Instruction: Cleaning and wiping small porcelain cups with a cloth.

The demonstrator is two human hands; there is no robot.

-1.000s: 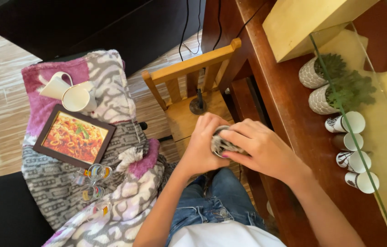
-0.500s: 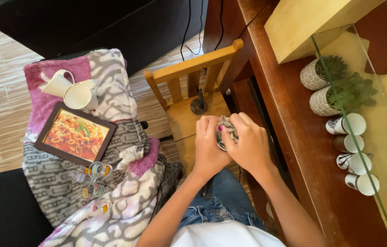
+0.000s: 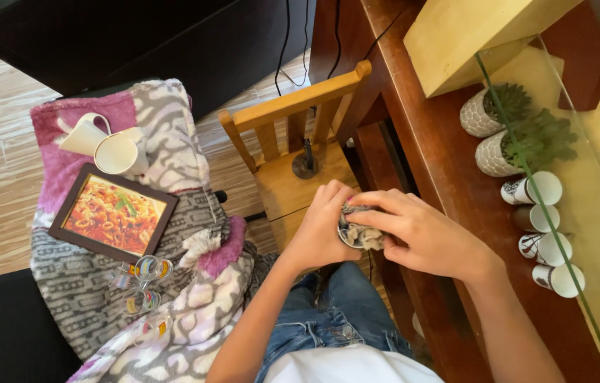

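Both hands [image 3: 378, 230] clasp a small round object [image 3: 358, 232] — grey-beige, cloth-wrapped, each grip closed on it.

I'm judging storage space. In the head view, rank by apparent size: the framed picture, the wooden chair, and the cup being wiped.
1. wooden chair, largest.
2. framed picture.
3. cup, smallest, though mostly hidden between the left hand and right hand, and nearest the camera.
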